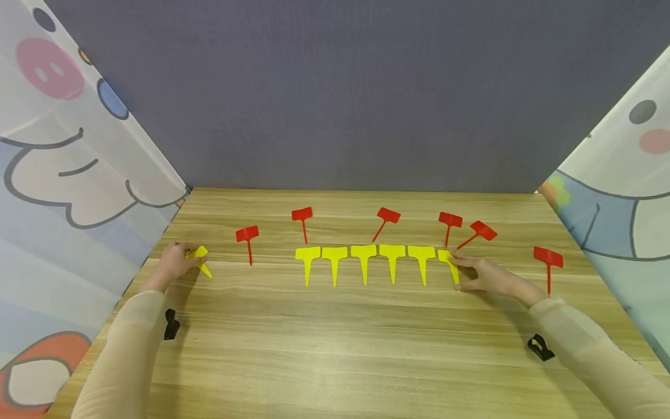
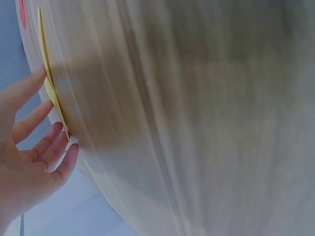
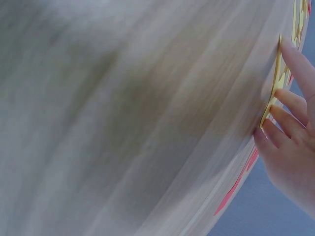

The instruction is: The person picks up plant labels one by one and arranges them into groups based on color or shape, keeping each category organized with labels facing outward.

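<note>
At the table's left side, my left hand (image 1: 180,262) touches a yellow T-shaped plant label (image 1: 205,269) that lies tilted, its pointed end toward the lower right. The left wrist view shows the thumb and fingertips spread along that label (image 2: 52,96). My right hand (image 1: 484,274) rests at the right end of a row of yellow labels, fingertips on the head of the last label (image 1: 449,263) and thumb by its point. Several more yellow labels (image 1: 363,251) stand side by side in this row, points toward me. Part of the last label's head is hidden under the fingers.
Several red plant labels lie scattered behind and beside the row, including one on the left (image 1: 247,234) and one on the far right (image 1: 548,257). Black clips lie near the left sleeve (image 1: 171,325) and right sleeve (image 1: 540,347). A grey panel (image 1: 366,116) rises behind the wooden table.
</note>
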Demonstrator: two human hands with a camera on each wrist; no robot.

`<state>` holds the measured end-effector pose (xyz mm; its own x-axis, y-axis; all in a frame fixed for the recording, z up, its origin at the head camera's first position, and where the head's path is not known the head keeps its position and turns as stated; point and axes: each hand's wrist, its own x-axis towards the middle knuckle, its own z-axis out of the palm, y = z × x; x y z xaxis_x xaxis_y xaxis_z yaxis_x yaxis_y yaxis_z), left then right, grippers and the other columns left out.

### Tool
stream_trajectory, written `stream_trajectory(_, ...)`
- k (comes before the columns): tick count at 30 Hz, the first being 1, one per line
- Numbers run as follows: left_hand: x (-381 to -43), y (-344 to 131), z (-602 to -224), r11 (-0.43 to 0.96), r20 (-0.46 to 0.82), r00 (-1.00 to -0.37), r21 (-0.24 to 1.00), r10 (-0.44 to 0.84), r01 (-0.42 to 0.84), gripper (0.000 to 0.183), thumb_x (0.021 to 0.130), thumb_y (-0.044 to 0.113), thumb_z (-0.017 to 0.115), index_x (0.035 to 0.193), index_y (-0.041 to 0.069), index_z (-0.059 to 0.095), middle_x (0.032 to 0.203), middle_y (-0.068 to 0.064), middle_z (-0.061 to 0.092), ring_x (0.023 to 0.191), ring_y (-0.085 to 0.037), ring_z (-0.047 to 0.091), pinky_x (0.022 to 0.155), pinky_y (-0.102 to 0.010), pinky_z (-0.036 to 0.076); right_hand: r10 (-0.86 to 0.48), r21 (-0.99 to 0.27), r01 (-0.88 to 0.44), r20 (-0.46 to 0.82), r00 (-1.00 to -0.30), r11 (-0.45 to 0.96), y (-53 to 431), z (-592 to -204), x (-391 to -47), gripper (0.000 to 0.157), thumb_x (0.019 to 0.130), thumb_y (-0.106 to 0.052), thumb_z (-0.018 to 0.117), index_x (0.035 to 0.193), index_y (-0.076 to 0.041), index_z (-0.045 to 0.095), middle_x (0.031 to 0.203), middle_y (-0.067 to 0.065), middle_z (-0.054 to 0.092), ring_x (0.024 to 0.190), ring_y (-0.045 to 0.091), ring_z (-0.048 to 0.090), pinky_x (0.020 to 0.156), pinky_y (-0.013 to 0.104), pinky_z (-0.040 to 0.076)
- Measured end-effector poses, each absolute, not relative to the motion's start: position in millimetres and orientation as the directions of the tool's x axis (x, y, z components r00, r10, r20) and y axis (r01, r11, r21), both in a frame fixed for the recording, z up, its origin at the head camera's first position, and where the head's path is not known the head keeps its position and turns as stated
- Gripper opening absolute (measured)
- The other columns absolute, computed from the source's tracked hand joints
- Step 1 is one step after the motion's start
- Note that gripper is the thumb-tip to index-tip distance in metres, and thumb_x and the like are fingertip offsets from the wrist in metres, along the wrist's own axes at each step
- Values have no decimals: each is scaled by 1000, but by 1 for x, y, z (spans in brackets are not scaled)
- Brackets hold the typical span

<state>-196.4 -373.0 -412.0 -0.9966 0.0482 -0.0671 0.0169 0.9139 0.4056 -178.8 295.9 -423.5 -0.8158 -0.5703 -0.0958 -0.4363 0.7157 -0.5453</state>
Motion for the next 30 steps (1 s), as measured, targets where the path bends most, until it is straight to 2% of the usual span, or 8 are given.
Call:
stream_trajectory(8, -198, -375, -416, 893, -50, -998, 449, 30, 4, 42, 84, 15, 59, 108, -18, 50, 109, -35, 47, 99, -47, 33, 89, -58, 20, -570, -540, -441, -92, -816, 717, 296, -425, -179, 72, 73, -28, 70, 126, 11, 40, 134, 31, 28, 119, 49, 29, 91, 56, 31)
stream_trajectory(11, -199, -376, -418, 883, -53, -998, 470, 23, -5, 40, 83, 13, 59, 107, -18, 50, 109, -36, 47, 102, -49, 31, 90, -58, 20, -568, -543, -434, -97, -817, 718, 297, -425, -179, 72, 73, -28, 70, 126, 11, 40, 134, 31, 28, 119, 49, 28, 91, 57, 31)
stream_trajectory(18, -200, -374, -416, 888, -60, -998, 460, 12, -17, 39, 83, 13, 60, 107, -17, 52, 105, -35, 49, 99, -47, 38, 86, -56, 30, -564, -551, -426, -101, -820, 718, 297, -425, -179, 73, 73, -29, 70, 127, 10, 40, 134, 31, 27, 119, 49, 28, 91, 57, 30)
stream_trajectory(23, -199, -370, -412, 902, -70, -998, 431, 6, -25, 39, 83, 13, 60, 109, -15, 52, 109, -35, 49, 100, -48, 43, 85, -55, 36, -561, -558, -418, -106, -821, 717, 297, -425, -179, 73, 73, -29, 70, 127, 10, 39, 135, 32, 26, 119, 50, 27, 91, 58, 29)
stream_trajectory(30, -199, -370, -412, 897, -94, -996, 441, 4, -38, 40, 85, 12, 57, 112, -16, 50, 112, -36, 47, 102, -49, 41, 86, -57, 34, -556, -563, -411, -106, -824, 717, 296, -424, -178, 73, 73, -29, 70, 127, 10, 40, 135, 32, 26, 119, 50, 27, 91, 58, 29)
